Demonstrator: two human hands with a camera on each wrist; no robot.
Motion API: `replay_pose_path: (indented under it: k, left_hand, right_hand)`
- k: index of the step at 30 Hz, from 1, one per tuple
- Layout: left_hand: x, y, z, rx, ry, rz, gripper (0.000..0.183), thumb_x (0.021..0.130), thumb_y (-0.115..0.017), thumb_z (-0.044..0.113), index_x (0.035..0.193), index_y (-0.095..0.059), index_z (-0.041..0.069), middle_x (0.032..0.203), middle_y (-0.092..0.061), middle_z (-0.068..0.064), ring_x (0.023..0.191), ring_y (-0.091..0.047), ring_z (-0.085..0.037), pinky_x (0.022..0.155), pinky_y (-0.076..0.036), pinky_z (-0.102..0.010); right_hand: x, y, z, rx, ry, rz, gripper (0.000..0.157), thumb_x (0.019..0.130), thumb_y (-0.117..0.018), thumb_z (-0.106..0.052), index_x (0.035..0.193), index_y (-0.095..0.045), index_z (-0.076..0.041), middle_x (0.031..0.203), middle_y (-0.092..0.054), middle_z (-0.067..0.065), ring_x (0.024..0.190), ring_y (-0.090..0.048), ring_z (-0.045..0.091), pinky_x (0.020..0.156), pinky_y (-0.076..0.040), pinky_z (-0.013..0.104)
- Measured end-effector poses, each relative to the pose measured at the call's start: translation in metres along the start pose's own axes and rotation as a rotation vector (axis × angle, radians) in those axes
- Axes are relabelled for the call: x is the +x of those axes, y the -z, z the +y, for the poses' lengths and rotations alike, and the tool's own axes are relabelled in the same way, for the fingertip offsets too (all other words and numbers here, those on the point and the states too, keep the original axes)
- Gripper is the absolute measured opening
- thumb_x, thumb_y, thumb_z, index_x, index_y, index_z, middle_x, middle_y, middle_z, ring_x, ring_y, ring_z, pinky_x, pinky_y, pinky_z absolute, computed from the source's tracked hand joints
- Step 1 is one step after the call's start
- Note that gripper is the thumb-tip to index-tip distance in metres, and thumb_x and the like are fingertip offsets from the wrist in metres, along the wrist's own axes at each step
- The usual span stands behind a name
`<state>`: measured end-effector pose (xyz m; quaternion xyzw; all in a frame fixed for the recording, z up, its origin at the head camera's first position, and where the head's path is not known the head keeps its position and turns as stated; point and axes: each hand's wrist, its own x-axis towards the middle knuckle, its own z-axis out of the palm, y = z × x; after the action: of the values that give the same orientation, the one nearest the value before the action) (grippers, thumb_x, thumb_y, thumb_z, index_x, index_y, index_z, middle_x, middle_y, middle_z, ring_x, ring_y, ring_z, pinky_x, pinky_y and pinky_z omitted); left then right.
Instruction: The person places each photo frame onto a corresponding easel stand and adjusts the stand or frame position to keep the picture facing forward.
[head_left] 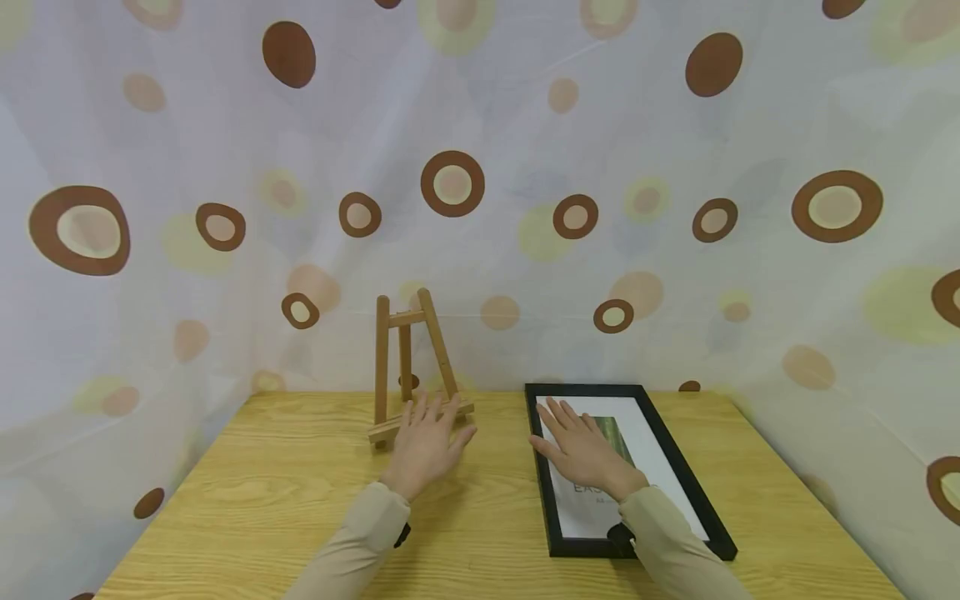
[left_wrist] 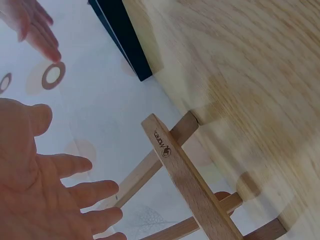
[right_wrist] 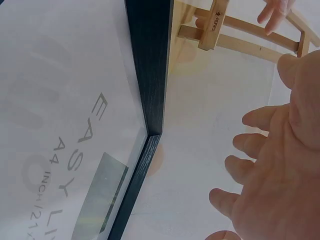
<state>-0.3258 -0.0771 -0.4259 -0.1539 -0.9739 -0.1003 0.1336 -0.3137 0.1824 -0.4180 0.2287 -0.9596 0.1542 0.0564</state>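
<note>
Right sleeve (head_left: pixel 667 533) nearest. Left hand (head_left: pixel 426 446) by easel (head_left: pixel 406 367), right hand (head_left: pixel 588 454) over picture frame (head_left: pixel 680 467): both grips wide, empty. Easel stands near bench (head_left: pixel 247 500) rear edge, left of centre; frame lies right. Probably pre-grasp; next calls for curling fingers. Insert (head_left: pixel 663 479): "EASY LI…", "A4", "INCH/21…". Easel logo (left_wrist: pixel 161 143) unclear.

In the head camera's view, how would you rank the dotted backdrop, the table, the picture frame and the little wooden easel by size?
Largest to smallest:
1. dotted backdrop
2. table
3. picture frame, partly covered
4. wooden easel

The frame reaches nearer the camera, which enlarges it somewhat.
</note>
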Motion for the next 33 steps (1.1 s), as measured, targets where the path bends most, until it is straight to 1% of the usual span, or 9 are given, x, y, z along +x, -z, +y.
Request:
replay_pose_path:
  k: [3,8,14,18,23,26,28,31,33]
  left_hand:
    - [0.001,-0.001,0.002,-0.009,-0.012,0.026,0.064,0.093,-0.028,0.056,0.143,-0.027,0.017,0.143,-0.03,-0.013,0.134,-0.015,-0.033,0.108,-0.009,-0.05]
    - [0.003,0.001,0.005,0.004,-0.036,0.066,0.063,0.093,-0.028,0.055,0.142,-0.031,0.015,0.141,-0.034,-0.013,0.132,-0.022,-0.032,0.108,-0.011,-0.049]
    - [0.004,0.001,0.011,0.007,-0.056,0.078,0.064,0.094,-0.025,0.055,0.142,-0.03,0.014,0.139,-0.037,-0.012,0.13,-0.027,-0.032,0.107,-0.016,-0.048]
    - [0.004,-0.001,0.016,0.008,-0.076,0.068,0.062,0.094,-0.03,0.053,0.139,-0.035,0.012,0.136,-0.041,-0.012,0.125,-0.034,-0.033,0.104,-0.022,-0.05]
    - [0.006,-0.009,0.025,-0.03,-0.124,0.114,0.061,0.094,-0.035,0.05,0.134,-0.041,0.004,0.129,-0.048,-0.013,0.12,-0.042,-0.03,0.101,-0.031,-0.047]
    - [0.008,-0.011,0.028,-0.069,-0.158,0.155,0.059,0.094,-0.038,0.047,0.13,-0.045,0.0,0.127,-0.05,-0.015,0.117,-0.046,-0.029,0.098,-0.036,-0.043]
    - [0.008,-0.011,0.03,-0.091,-0.172,0.168,0.057,0.094,-0.04,0.045,0.127,-0.047,-0.001,0.125,-0.051,-0.016,0.115,-0.048,-0.029,0.096,-0.039,-0.041]
    - [0.008,-0.012,0.032,-0.126,-0.17,0.155,0.056,0.094,-0.044,0.042,0.127,-0.046,-0.003,0.125,-0.05,-0.02,0.112,-0.05,-0.031,0.091,-0.043,-0.041]
    - [0.006,-0.014,0.033,-0.19,-0.145,0.112,0.058,0.094,-0.045,0.042,0.128,-0.045,-0.004,0.127,-0.048,-0.022,0.113,-0.049,-0.032,0.092,-0.043,-0.042]
  right_hand:
    - [0.001,0.0,0.003,0.02,0.025,0.037,0.065,0.095,-0.029,-0.051,0.143,-0.022,-0.007,0.148,-0.015,0.01,0.135,-0.012,0.03,0.105,-0.012,0.056]
    - [0.002,0.001,0.003,0.039,0.061,0.094,0.06,0.096,-0.034,-0.044,0.141,-0.03,-0.005,0.146,-0.022,0.011,0.134,-0.017,0.03,0.105,-0.019,0.053]
    - [0.001,0.002,0.003,0.034,0.072,0.158,0.057,0.096,-0.038,-0.042,0.138,-0.035,-0.003,0.143,-0.029,0.012,0.132,-0.025,0.03,0.103,-0.024,0.05]
    - [-0.001,0.003,0.002,0.04,0.063,0.183,0.054,0.095,-0.042,-0.04,0.135,-0.041,-0.004,0.14,-0.036,0.012,0.127,-0.033,0.03,0.101,-0.03,0.049]
    - [-0.005,0.004,0.005,0.174,0.002,0.152,0.048,0.093,-0.05,-0.037,0.131,-0.048,-0.008,0.13,-0.05,0.009,0.115,-0.049,0.027,0.094,-0.04,0.046]
    - [-0.006,0.004,0.011,0.271,-0.029,0.133,0.044,0.091,-0.054,-0.033,0.128,-0.052,-0.008,0.125,-0.054,0.006,0.108,-0.054,0.027,0.088,-0.044,0.045]
    - [-0.006,0.004,0.015,0.324,-0.041,0.126,0.043,0.091,-0.055,-0.031,0.126,-0.053,-0.007,0.125,-0.054,0.006,0.108,-0.054,0.028,0.087,-0.045,0.044]
    - [-0.007,0.003,0.02,0.39,-0.071,0.112,0.043,0.09,-0.056,-0.032,0.125,-0.054,-0.008,0.124,-0.055,0.006,0.107,-0.054,0.026,0.087,-0.046,0.041]
    - [-0.009,0.003,0.023,0.444,-0.09,0.098,0.042,0.09,-0.056,-0.031,0.124,-0.055,-0.007,0.123,-0.055,0.008,0.107,-0.055,0.025,0.087,-0.046,0.04]
